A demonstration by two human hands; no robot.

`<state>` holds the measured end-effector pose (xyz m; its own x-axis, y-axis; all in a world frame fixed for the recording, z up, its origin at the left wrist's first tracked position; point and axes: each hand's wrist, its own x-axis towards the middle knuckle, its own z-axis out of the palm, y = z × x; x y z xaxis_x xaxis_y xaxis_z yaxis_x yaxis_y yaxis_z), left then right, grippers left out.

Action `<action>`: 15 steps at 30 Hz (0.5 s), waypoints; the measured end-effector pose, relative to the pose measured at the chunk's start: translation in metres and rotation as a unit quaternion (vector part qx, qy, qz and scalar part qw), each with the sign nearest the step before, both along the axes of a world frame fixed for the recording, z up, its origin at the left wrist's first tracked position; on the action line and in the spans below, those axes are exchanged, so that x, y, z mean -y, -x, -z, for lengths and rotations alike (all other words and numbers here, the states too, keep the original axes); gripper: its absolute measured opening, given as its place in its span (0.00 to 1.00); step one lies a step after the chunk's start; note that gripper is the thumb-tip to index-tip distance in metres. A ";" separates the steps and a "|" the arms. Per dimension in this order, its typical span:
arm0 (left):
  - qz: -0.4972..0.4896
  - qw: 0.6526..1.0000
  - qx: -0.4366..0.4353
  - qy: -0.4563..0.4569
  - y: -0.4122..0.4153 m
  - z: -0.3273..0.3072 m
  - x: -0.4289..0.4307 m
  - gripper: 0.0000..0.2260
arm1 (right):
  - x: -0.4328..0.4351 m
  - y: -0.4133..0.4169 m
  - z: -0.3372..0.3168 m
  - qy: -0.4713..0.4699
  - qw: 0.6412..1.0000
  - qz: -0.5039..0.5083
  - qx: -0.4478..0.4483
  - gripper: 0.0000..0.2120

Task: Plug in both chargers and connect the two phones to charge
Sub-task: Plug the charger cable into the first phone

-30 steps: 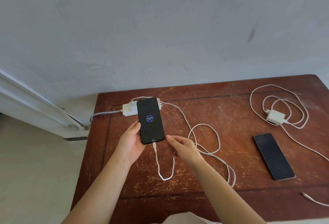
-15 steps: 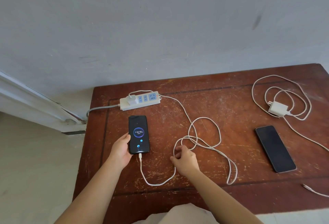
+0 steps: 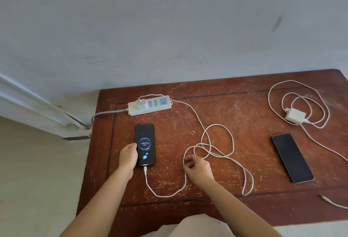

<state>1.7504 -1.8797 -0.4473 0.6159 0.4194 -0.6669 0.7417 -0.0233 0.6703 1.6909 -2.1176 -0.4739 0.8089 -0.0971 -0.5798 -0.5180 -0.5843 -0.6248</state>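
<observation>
Half done: the lit phone (image 3: 144,144) at centre-left charges under the loosely resting left hand (image 3: 128,156), right hand (image 3: 197,167) curled on its cable (image 3: 218,142); the dark phone (image 3: 292,158) and unplugged charger (image 3: 294,116) wait at right

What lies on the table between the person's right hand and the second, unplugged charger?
Only loops of the first charger's cable lie beside the right hand; bare table leads to the unplugged charger.

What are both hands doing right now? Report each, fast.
Left hand: resting on the lit phone, fingers along its edge.
Right hand: loosely curled at the white cable; grip cannot be told.
</observation>
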 end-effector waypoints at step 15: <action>0.111 0.993 -0.025 -0.039 0.010 -0.006 0.009 0.25 | -0.001 0.014 -0.003 -0.003 0.999 -0.034 0.021 0.20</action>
